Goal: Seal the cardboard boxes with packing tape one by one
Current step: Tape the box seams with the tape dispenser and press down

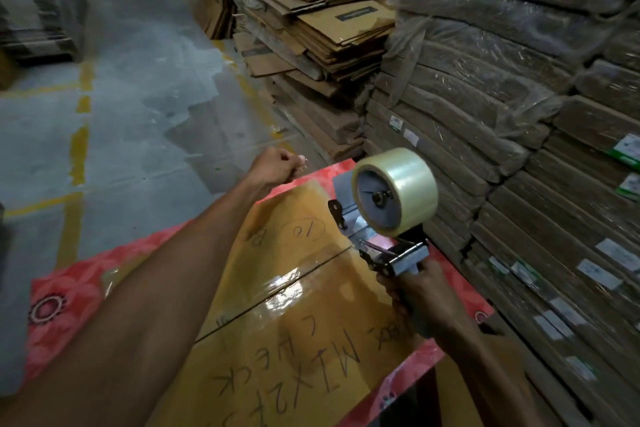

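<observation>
Cardboard box [294, 357] located near-centre, under both arms. Flap seam [242, 313] runs near-left to far-right. Tape dispenser [388, 218] gripped by right hand [415, 295] at seam's right end, nearer. Left hand [273, 166] fisted at far edge; pinched tape unconfirmed.

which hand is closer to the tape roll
Right. The right hand grips the dispenser handle just below the tape roll; the left hand is off to its left, over the far edge of the box.
</observation>
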A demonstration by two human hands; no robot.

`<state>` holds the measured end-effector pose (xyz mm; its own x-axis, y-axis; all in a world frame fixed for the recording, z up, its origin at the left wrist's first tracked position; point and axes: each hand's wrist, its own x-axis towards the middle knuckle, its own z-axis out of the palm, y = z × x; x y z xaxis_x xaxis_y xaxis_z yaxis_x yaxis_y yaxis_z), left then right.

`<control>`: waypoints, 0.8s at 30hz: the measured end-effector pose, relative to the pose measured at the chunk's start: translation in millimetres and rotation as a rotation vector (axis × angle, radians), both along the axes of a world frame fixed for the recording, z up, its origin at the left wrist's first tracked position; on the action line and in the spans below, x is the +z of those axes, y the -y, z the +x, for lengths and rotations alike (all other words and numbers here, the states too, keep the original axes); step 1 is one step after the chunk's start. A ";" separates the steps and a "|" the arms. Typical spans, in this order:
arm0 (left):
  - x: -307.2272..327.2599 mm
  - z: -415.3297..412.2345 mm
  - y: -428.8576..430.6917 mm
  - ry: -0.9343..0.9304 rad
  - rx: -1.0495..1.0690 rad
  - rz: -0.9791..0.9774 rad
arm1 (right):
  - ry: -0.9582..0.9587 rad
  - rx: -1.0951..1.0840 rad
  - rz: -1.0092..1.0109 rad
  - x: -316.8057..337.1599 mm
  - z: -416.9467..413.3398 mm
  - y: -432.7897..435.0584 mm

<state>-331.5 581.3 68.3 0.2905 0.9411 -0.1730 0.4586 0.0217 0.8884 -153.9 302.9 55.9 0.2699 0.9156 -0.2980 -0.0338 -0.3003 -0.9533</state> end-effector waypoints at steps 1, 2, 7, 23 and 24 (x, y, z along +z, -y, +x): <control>-5.4 6.6 -1.5 -0.082 -0.013 0.043 | 0.019 -0.014 -0.019 -4.5 -1.9 -5.8; -12.2 12.2 -2.2 -0.130 -0.010 0.063 | 0.019 -0.028 -0.032 -8.3 -4.0 -10.2; -41.1 24.2 -10.6 -0.165 0.029 0.106 | -0.038 -0.067 -0.064 -25.5 -3.4 -21.4; -59.0 39.1 -20.6 -0.249 0.059 0.109 | -0.003 -0.097 -0.094 -16.4 -5.4 -26.3; -59.7 39.3 -21.0 -0.259 0.059 0.095 | 0.006 -0.104 -0.107 -16.0 -5.8 -26.8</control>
